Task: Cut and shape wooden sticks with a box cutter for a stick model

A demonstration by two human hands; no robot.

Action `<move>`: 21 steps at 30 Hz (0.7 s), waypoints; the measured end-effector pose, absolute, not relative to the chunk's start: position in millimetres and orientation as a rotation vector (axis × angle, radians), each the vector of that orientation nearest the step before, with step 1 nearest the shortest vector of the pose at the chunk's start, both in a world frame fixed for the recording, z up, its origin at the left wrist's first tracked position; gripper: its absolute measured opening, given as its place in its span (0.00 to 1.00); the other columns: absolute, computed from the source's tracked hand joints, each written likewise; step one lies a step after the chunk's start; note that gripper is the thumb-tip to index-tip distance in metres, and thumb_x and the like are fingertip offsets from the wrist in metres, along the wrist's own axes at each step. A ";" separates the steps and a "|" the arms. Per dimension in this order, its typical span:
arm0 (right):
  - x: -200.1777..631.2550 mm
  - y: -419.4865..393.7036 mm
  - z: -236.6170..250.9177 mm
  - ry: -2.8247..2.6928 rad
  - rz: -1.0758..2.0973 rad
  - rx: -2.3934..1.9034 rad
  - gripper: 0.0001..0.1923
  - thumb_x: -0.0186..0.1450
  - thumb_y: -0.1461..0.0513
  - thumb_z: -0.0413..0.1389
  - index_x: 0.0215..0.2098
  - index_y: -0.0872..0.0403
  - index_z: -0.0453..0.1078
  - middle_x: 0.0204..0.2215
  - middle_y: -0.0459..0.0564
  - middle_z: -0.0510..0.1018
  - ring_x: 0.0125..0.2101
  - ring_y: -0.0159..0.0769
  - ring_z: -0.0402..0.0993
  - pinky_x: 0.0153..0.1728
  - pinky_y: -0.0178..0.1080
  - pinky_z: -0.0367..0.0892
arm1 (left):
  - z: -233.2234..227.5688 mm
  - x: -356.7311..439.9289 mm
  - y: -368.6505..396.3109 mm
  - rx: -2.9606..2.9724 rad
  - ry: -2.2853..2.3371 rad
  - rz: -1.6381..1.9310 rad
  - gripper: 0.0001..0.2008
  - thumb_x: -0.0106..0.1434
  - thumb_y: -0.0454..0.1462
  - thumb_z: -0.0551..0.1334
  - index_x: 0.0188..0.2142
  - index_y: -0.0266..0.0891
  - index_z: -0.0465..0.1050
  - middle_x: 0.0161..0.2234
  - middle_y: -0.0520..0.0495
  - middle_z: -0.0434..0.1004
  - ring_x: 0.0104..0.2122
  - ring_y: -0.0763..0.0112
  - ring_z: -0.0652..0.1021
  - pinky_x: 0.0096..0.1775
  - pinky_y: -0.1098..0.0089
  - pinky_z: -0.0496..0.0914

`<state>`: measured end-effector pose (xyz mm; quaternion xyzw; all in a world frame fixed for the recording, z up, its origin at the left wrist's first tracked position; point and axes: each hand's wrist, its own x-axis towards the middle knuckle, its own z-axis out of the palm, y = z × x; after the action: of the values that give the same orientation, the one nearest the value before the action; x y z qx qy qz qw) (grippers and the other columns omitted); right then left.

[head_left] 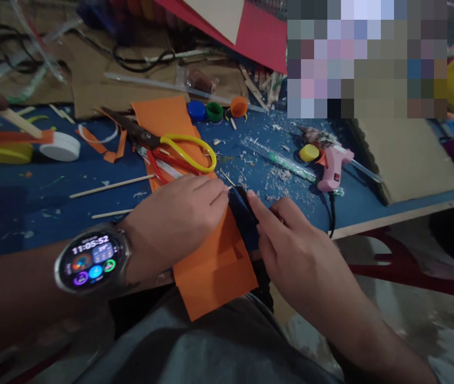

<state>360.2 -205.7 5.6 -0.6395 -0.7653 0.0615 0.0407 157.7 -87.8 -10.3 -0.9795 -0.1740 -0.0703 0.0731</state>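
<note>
**Two Hands Met Over a Dark Strip on Orange Paper**

At the near edge of the blue table, two hands worked close together. One dark strip lay along the right side of an orange sheet that hung over the table's edge toward the person's lap. The left hand, with a wristwatch on its wrist, rested palm down on the sheet, fingers loosely curled and fingertips touching the strip's left side. The right hand was partly open, its index finger stretched out and pressed against the strip's right edge; whether the thumb pinched the strip from beneath could not be told.

Farther back lay one pair of yellow-handled scissors on a second piece of orange paper, with a red-handled tool just beside it. Three bottle caps sat in a row: one blue cap, one green cap and one orange cap. One pink glue gun lay to the right, near a clear glue stick. Two thin wooden sticks lay left of the hands, well apart from a white tape roll.
</note>
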 end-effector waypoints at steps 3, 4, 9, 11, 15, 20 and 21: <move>358.3 -203.5 4.6 -2.323 0.182 -1.941 0.32 0.76 0.67 0.47 0.77 0.60 0.58 0.43 0.57 0.74 0.39 0.43 0.76 0.29 0.39 0.76 | -9.6 157.1 -87.7 -2.956 -0.518 -0.212 0.17 0.73 0.26 0.51 0.46 0.30 0.80 0.41 0.34 0.82 0.40 0.52 0.81 0.43 0.55 0.78; 357.5 -202.8 4.3 -2.322 0.186 -1.938 0.32 0.76 0.68 0.47 0.78 0.60 0.58 0.43 0.57 0.74 0.39 0.42 0.75 0.29 0.39 0.77 | -9.5 156.8 -87.5 -2.959 -0.508 -0.219 0.18 0.73 0.26 0.50 0.46 0.30 0.80 0.41 0.34 0.81 0.40 0.52 0.81 0.43 0.54 0.78; 355.0 -200.8 2.9 -2.342 0.174 -1.940 0.33 0.75 0.69 0.47 0.78 0.59 0.56 0.44 0.56 0.74 0.37 0.41 0.73 0.29 0.39 0.77 | -9.9 156.0 -86.3 -2.976 -0.524 -0.220 0.18 0.73 0.27 0.50 0.47 0.29 0.80 0.41 0.35 0.82 0.40 0.52 0.81 0.43 0.55 0.78; 354.9 -201.1 2.5 -2.352 0.164 -1.936 0.33 0.75 0.69 0.47 0.78 0.60 0.56 0.44 0.56 0.73 0.36 0.41 0.72 0.29 0.40 0.77 | -10.7 155.9 -85.6 -2.981 -0.544 -0.212 0.17 0.74 0.27 0.50 0.47 0.29 0.80 0.41 0.35 0.82 0.40 0.52 0.81 0.43 0.56 0.78; 355.2 -201.8 2.5 -2.337 0.196 -1.956 0.34 0.76 0.68 0.48 0.79 0.59 0.56 0.45 0.56 0.73 0.35 0.40 0.72 0.29 0.40 0.77 | -12.8 155.7 -83.2 -3.023 -0.609 -0.163 0.17 0.74 0.28 0.52 0.49 0.30 0.79 0.43 0.36 0.82 0.42 0.52 0.81 0.44 0.55 0.77; 355.8 -201.0 4.0 -2.277 0.258 -1.975 0.32 0.78 0.65 0.48 0.78 0.58 0.58 0.45 0.56 0.74 0.35 0.41 0.74 0.29 0.41 0.76 | -13.9 154.7 -81.3 -3.070 -0.658 -0.242 0.16 0.73 0.28 0.54 0.50 0.32 0.79 0.41 0.39 0.80 0.38 0.56 0.80 0.40 0.58 0.75; 356.3 -200.9 4.6 -2.267 0.262 -1.970 0.31 0.78 0.65 0.48 0.78 0.58 0.59 0.45 0.56 0.74 0.35 0.42 0.74 0.29 0.41 0.76 | -13.7 154.3 -81.4 -3.075 -0.673 -0.261 0.15 0.73 0.29 0.54 0.51 0.33 0.79 0.41 0.39 0.80 0.38 0.57 0.80 0.39 0.59 0.74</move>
<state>356.3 -200.9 4.6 -0.6522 -0.7504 0.0866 0.0635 154.3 -81.4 -13.7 -0.9735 -0.2130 -0.0827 -0.0087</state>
